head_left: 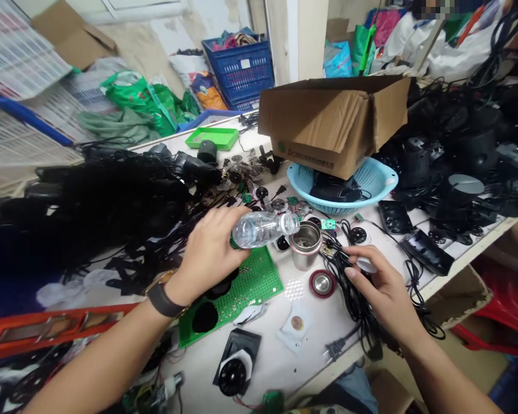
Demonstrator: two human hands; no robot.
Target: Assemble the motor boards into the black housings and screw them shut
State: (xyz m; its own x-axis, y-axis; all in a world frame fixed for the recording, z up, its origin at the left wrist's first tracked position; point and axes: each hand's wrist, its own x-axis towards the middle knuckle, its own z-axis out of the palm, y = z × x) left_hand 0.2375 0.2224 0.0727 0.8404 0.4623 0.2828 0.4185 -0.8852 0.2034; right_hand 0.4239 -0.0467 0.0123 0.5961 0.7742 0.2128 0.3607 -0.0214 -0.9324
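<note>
My left hand (213,244) is wrapped round a clear plastic bottle (259,229), tipped nearly level. Its uncapped mouth is at the rim of an upright steel thermos (305,250), which has no lid on. The thermos lid (323,283), with a dark red rim, lies on the table in front of it. My right hand (377,282) hovers over a bundle of black cables (354,287), thumb and index finger apart. Between them shows a small whitish round piece (366,264); whether the hand touches it I cannot tell.
A green perforated mat (259,282) with tiny parts lies under my left hand. Behind the thermos, a cardboard box (323,126) rests on a light blue basket (382,179). Black device housings (435,167) crowd the right; a dark cable heap (125,201) fills the left.
</note>
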